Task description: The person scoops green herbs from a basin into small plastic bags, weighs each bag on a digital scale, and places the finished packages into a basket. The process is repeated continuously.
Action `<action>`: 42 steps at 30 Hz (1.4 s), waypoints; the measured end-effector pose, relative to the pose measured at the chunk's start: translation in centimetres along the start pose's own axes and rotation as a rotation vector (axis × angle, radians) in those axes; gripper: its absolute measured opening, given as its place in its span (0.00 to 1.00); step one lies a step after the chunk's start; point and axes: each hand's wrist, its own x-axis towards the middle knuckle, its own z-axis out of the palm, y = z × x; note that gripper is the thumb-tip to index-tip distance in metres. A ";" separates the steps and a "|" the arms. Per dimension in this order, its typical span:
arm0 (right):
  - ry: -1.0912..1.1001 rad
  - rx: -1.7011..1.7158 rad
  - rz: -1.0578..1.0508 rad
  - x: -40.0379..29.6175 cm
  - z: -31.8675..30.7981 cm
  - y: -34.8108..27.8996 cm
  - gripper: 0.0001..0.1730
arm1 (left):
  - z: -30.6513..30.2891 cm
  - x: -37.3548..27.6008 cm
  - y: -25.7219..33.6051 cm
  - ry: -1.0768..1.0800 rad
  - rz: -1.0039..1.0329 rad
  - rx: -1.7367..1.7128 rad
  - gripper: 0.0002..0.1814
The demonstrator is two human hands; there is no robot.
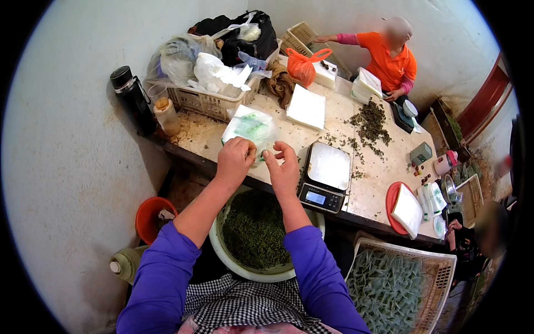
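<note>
Both my hands meet over the near edge of the table, above a stack of plastic bags with green print (249,125). My left hand (236,160) has its thumb and fingers pinched together on a thin clear bag (258,155). Just to its right, my right hand (285,169) has its thumb against the film, with the index finger curled and a gap between them; whether it grips the film is unclear. Below my forearms a pale basin (267,276) holds small green buds or leaves (254,238). A digital scale (328,167) with a bare metal plate stands right of my hands.
On the table lie a white stack (306,107), dark dried buds (371,125) and a red tray (393,200). A black flask (132,102) and a loaded crate (204,98) are left. A basket of filled packets (386,284) stands right. Two other people (390,62) sit around the table.
</note>
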 end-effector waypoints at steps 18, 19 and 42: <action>0.085 0.168 0.485 -14.0 -7.1 1.7 0.05 | 1.2 -15.8 9.7 -0.089 0.057 -0.189 0.11; 0.057 0.138 0.497 -15.4 -7.8 2.4 0.04 | 0.9 -16.9 10.1 -0.139 0.058 -0.200 0.11; -0.854 -0.583 0.210 -16.0 -4.9 13.9 0.40 | -3.0 -19.4 2.8 -0.308 -0.331 -0.079 0.09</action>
